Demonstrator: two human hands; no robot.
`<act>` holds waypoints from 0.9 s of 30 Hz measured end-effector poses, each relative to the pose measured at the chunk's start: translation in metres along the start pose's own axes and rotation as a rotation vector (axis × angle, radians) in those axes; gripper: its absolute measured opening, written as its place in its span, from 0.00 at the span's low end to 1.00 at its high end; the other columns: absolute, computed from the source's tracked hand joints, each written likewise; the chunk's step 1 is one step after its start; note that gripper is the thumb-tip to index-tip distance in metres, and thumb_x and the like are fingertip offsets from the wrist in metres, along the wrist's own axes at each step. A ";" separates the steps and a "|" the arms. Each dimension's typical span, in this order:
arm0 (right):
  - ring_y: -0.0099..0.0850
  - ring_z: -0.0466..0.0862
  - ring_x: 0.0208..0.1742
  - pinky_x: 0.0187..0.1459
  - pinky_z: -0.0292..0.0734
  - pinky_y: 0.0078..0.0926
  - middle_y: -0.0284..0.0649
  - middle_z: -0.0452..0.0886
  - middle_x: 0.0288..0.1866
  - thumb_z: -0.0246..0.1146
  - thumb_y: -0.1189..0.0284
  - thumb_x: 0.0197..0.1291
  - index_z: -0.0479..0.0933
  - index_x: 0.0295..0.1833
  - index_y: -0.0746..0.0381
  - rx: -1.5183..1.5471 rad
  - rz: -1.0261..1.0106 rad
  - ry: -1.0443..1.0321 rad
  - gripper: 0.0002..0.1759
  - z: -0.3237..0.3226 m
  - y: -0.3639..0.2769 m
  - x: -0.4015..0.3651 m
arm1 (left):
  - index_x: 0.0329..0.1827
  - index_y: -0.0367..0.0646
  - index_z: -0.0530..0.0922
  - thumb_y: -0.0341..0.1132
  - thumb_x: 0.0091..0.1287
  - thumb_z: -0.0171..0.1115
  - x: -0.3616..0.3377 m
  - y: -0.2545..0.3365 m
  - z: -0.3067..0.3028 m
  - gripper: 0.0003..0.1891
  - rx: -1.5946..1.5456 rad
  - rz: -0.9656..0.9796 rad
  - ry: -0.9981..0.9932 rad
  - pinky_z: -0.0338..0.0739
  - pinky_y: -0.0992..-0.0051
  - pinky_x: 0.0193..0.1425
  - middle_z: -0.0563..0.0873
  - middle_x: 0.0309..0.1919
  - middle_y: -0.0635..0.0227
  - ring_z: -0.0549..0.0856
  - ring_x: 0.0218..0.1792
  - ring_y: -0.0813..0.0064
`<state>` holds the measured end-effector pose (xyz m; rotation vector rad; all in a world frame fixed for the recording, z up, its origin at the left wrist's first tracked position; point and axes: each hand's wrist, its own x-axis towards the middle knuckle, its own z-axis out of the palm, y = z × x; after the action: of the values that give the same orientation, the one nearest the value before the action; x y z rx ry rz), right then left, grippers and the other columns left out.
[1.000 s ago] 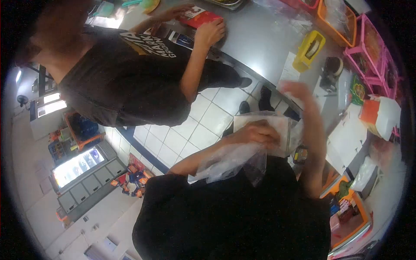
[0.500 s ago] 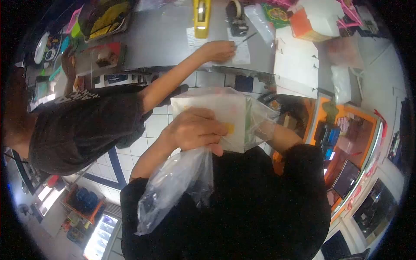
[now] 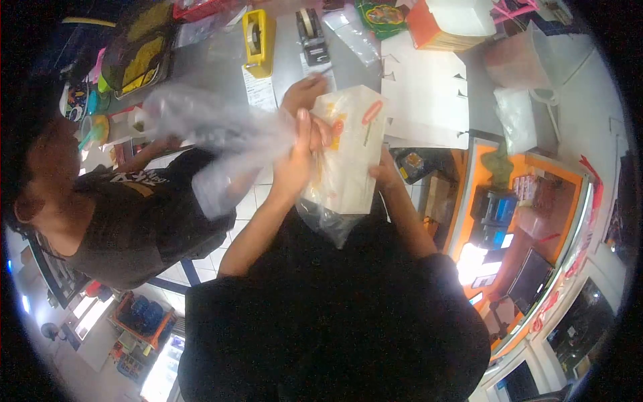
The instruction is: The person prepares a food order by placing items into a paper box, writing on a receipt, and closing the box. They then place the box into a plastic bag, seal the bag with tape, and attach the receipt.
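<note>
Box point(image 3: 355, 151) inside clear plastic bag point(image 3: 328, 224), held in front of black shirt point(image 3: 335, 315), with left hand point(image 3: 301, 151) fingers clamped on gathered plastic and right hand point(image 3: 384, 172) fingers clamped on box edge.

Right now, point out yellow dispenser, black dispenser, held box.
Yellow dispenser point(image 3: 260, 65), head view: near end of body.
Black dispenser point(image 3: 315, 55), head view: near end of base.
Held box point(image 3: 356, 155), head view: printed side.

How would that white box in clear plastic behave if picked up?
The white box looks fairly stiff, with flat faces and straight edges. The clear plastic, loose and creased, would probably flop and might feel slippery. Contents are hidden, so weight is unclear.
</note>
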<state>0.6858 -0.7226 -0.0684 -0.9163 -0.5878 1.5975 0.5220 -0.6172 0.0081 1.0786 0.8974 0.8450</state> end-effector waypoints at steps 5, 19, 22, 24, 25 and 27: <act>0.41 0.60 0.73 0.72 0.57 0.41 0.49 0.58 0.71 0.80 0.56 0.33 0.40 0.75 0.68 -0.225 -0.238 0.096 0.72 -0.003 -0.044 -0.010 | 0.21 0.42 0.71 0.51 0.78 0.42 0.031 0.025 0.040 0.28 0.223 -0.112 0.040 0.65 0.77 0.31 0.73 0.20 0.72 0.68 0.22 0.80; 0.39 0.70 0.69 0.68 0.67 0.40 0.46 0.68 0.70 0.55 0.36 0.59 0.59 0.74 0.59 0.518 0.440 0.072 0.48 0.004 -0.082 -0.019 | 0.15 0.41 0.74 0.66 0.71 0.40 0.010 0.068 0.023 0.39 -0.184 0.330 -0.344 0.57 0.77 0.14 0.67 0.07 0.75 0.63 0.08 0.79; 0.39 0.70 0.70 0.66 0.70 0.41 0.47 0.67 0.72 0.59 0.37 0.57 0.58 0.75 0.59 0.553 0.675 -0.130 0.50 -0.005 -0.069 0.008 | 0.17 0.40 0.74 0.66 0.71 0.40 0.009 0.085 0.044 0.39 0.038 0.275 -0.368 0.59 0.78 0.15 0.68 0.08 0.75 0.65 0.10 0.79; 0.39 0.72 0.68 0.64 0.73 0.41 0.47 0.67 0.71 0.64 0.41 0.54 0.56 0.75 0.59 0.440 0.789 -0.192 0.50 -0.013 -0.074 0.021 | 0.18 0.39 0.73 0.66 0.72 0.40 0.008 0.075 0.040 0.38 0.095 0.210 -0.349 0.60 0.78 0.17 0.70 0.10 0.73 0.67 0.11 0.79; 0.39 0.72 0.67 0.64 0.73 0.41 0.47 0.67 0.70 0.67 0.45 0.52 0.55 0.75 0.59 0.367 0.760 -0.211 0.51 -0.016 -0.077 0.024 | 0.19 0.38 0.74 0.65 0.73 0.39 0.006 0.053 0.027 0.38 0.110 0.167 -0.308 0.61 0.78 0.17 0.70 0.11 0.72 0.68 0.12 0.79; 0.39 0.73 0.66 0.64 0.73 0.41 0.47 0.67 0.68 0.72 0.53 0.47 0.52 0.75 0.59 0.235 0.625 -0.254 0.54 -0.019 -0.083 0.032 | 0.21 0.38 0.73 0.60 0.76 0.39 0.006 0.049 0.031 0.35 0.153 0.081 -0.229 0.60 0.80 0.21 0.71 0.15 0.71 0.67 0.16 0.81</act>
<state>0.7477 -0.6749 -0.0225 -0.7610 -0.2803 2.3141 0.5461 -0.6105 0.0607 1.3237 0.7382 0.7108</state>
